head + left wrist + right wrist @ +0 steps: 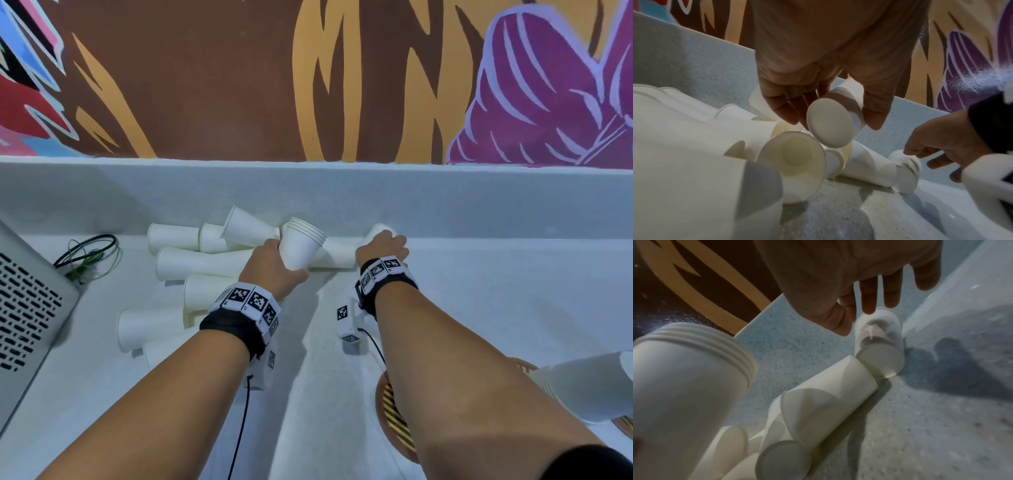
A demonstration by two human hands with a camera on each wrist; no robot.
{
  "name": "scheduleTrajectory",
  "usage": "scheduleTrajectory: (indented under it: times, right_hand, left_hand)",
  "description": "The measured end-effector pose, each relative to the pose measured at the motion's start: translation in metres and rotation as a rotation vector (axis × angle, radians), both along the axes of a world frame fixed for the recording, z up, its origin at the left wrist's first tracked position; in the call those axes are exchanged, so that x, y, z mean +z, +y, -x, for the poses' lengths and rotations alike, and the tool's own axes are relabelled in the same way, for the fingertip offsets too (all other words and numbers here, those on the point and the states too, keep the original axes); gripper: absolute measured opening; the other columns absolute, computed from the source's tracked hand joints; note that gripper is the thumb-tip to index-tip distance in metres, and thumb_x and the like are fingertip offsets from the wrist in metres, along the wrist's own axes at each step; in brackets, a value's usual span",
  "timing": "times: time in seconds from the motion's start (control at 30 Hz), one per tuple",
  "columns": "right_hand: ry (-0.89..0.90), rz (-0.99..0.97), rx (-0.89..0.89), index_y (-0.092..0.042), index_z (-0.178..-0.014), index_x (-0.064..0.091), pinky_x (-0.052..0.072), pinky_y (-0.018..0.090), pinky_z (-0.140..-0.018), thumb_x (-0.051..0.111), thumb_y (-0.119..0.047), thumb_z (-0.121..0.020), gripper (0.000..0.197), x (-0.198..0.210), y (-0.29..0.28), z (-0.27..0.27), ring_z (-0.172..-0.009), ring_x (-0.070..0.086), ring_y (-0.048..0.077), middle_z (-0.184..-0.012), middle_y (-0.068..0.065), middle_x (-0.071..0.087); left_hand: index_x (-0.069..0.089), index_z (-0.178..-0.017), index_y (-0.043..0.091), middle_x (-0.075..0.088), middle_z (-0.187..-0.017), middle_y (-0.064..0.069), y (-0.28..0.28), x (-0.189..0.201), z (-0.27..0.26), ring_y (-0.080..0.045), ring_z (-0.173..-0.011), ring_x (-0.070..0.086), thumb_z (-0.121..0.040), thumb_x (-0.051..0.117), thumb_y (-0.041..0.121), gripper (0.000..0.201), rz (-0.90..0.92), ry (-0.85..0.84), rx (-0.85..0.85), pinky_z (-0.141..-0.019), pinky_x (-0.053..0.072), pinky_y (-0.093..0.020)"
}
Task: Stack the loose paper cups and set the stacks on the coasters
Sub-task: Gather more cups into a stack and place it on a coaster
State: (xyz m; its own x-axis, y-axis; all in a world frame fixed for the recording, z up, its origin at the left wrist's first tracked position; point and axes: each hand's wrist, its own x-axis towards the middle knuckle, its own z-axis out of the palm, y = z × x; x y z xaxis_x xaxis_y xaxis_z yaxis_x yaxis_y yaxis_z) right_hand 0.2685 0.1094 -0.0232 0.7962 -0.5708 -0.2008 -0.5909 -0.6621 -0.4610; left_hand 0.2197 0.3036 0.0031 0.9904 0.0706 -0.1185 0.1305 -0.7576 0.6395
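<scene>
The left hand (270, 263) has its grip clamped on a nested stack of paper cups (301, 245): thumb on one side, fingers curled round the other, close to the base. The head view shows several rims bunched at its mouth, which tilts up and away from the person, and the left wrist view shows its flat bottom held clear of the surface (496, 291).

To the right, the right hand (383, 248) reaches over a single cup (879, 334) lying near the back wall of the surface. In the right wrist view its fingers (869, 301) hang straight, spread a little, with the tips at or just above that cup's rim; the grip is apart and holds nothing yet. My reading is that this cup is about to be picked up and added to the held stack.

Both forearms stretch forward side by side, wrists bent down toward the pile.

Much is left, I judge. A heap of loose cups (191, 260) lies on its sides to the left of the held stack, and a few more lie between the two hands. Nearer the person, a finished stack (589, 390) seems to sit on a round woven coaster (620, 423) at the right edge, and a second coaster (390, 411), mostly hidden beneath the right forearm, looks unfilled.
</scene>
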Motion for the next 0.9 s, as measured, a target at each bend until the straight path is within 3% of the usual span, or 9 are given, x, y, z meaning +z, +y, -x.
scheduleTrajectory:
  times: [0.07, 0.2, 0.37, 0.5, 0.57, 0.7, 0.8, 0.9]
  right_hand:
    - [-0.065, 0.022, 0.033, -0.016, -0.132, 0.039, 0.042, 0.044, -0.095, 0.051, -0.010, -0.083, 0.051, -0.002, 0.004, -0.002, -0.122, 0.039, 0.028, -0.136, 0.009, 0.034]
    - [-0.021, 0.035, 0.089, -0.024, -0.143, 0.025, 0.029, 0.051, -0.106, 0.050, -0.007, -0.080, 0.069, -0.007, -0.002, -0.005, -0.138, 0.022, 0.026, -0.155, 0.002, 0.014]
    - [0.093, 0.050, 0.117, -0.024, -0.136, 0.029, 0.033, 0.053, -0.102, 0.052, -0.018, -0.078, 0.063, -0.005, -0.009, -0.004, -0.125, 0.032, 0.029, -0.136, 0.009, 0.030]
    - [0.133, -0.004, 0.182, -0.031, -0.149, 0.010, 0.027, 0.053, -0.110, 0.052, -0.019, -0.080, 0.082, -0.004, -0.010, -0.010, -0.141, 0.015, 0.030, -0.157, 0.000, 0.004]
    - [0.167, -0.009, 0.241, -0.031, -0.151, 0.005, 0.025, 0.050, -0.112, 0.049, -0.016, -0.084, 0.081, 0.000, -0.013, -0.014, -0.144, 0.013, 0.031, -0.159, -0.002, -0.002]
    - [0.157, 0.038, 0.260, -0.027, -0.148, 0.016, 0.037, 0.046, -0.101, 0.049, -0.012, -0.082, 0.076, 0.002, -0.010, -0.017, -0.128, 0.034, 0.035, -0.145, 0.010, 0.021]
    - [0.161, 0.138, 0.236, -0.018, -0.139, 0.031, 0.040, 0.044, -0.095, 0.050, -0.013, -0.081, 0.062, 0.000, -0.007, -0.016, -0.121, 0.038, 0.035, -0.133, 0.015, 0.029]
    - [0.180, 0.171, 0.287, -0.011, -0.128, 0.046, 0.038, 0.044, -0.096, 0.052, -0.021, -0.086, 0.043, 0.002, -0.006, -0.015, -0.123, 0.039, 0.037, -0.136, 0.018, 0.036]
  left_hand:
    - [0.051, -0.113, 0.015, 0.058, -0.098, 0.000, -0.001, 0.000, 0.000, -0.019, -0.082, 0.056, -0.067, 0.079, 0.036, 0.058, 0.007, -0.003, 0.001, -0.060, 0.040, -0.027]
    - [0.051, -0.112, 0.016, 0.057, -0.096, 0.001, 0.000, 0.001, 0.002, -0.018, -0.080, 0.056, -0.067, 0.078, 0.036, 0.057, -0.002, -0.005, -0.003, -0.058, 0.039, -0.026]
    - [0.051, -0.113, 0.015, 0.056, -0.097, 0.001, 0.001, 0.000, 0.001, -0.019, -0.082, 0.055, -0.066, 0.079, 0.037, 0.058, -0.007, -0.019, -0.006, -0.064, 0.042, -0.029]
    - [0.052, -0.113, 0.016, 0.058, -0.098, 0.000, 0.001, 0.001, 0.001, -0.019, -0.082, 0.055, -0.066, 0.079, 0.037, 0.058, -0.012, -0.016, -0.006, -0.064, 0.042, -0.029]
    - [0.052, -0.113, 0.017, 0.058, -0.099, 0.000, 0.002, 0.000, 0.001, -0.019, -0.083, 0.056, -0.066, 0.079, 0.038, 0.059, -0.007, -0.013, -0.002, -0.065, 0.044, -0.030]
    - [0.050, -0.116, 0.017, 0.059, -0.102, -0.001, 0.005, -0.002, 0.001, -0.020, -0.086, 0.057, -0.066, 0.078, 0.038, 0.061, -0.015, -0.002, -0.006, -0.065, 0.044, -0.030]
    - [0.049, -0.116, 0.016, 0.057, -0.101, 0.000, 0.005, -0.001, 0.000, -0.019, -0.086, 0.055, -0.066, 0.078, 0.036, 0.060, -0.016, 0.003, -0.007, -0.065, 0.042, -0.030]
    - [0.050, -0.115, 0.016, 0.056, -0.098, 0.001, 0.006, -0.001, 0.001, -0.019, -0.084, 0.054, -0.066, 0.078, 0.036, 0.060, -0.021, 0.008, -0.011, -0.063, 0.040, -0.028]
